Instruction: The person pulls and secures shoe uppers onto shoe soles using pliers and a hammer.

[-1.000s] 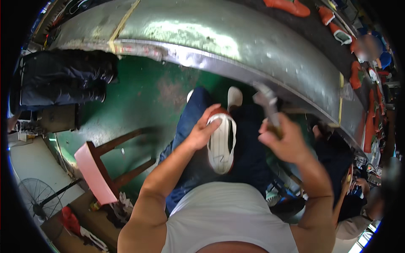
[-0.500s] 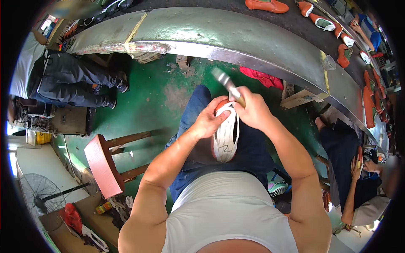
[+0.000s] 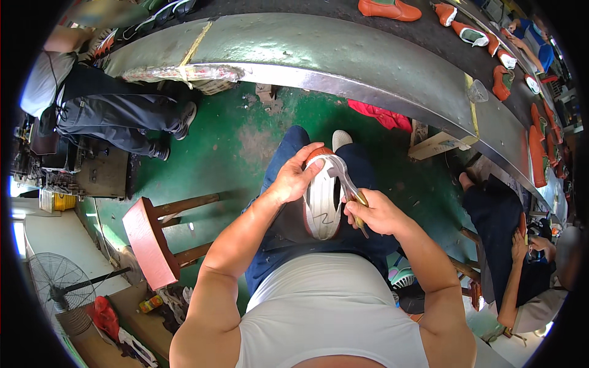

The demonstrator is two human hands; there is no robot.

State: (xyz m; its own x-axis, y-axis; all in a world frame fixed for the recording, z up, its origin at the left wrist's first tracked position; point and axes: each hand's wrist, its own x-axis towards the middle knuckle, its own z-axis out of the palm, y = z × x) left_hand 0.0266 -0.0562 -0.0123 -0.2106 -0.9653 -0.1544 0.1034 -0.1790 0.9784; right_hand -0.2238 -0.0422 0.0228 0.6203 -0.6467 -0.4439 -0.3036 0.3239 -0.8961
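A shoe point(image 3: 322, 208) with a pale underside and a reddish-brown upper rests underside-up over my lap, its toe pointing away from me. My left hand point(image 3: 293, 175) grips it at the toe, fingers round the far edge and thumb on the underside. In my right hand point(image 3: 381, 213) are metal pliers point(image 3: 347, 183) with a long curved head and brass-coloured handles. Their curved end lies over the underside near the toe, close to my left thumb. Whether the jaws pinch the shoe material I cannot tell. A dark line is drawn on the heel end.
A long metal-edged workbench point(image 3: 294, 52) curves across the far side, with several reddish-brown shoes point(image 3: 390, 10) on it. A wooden stool point(image 3: 149, 242) stands at left near a fan point(image 3: 58, 285). One person point(image 3: 110, 116) stands far left; another point(image 3: 509, 245) sits at right.
My right hand has come down and toward me. The tool's head, raised and blurred beyond the toe before, now lies over the toe. The person at left has shifted a little.
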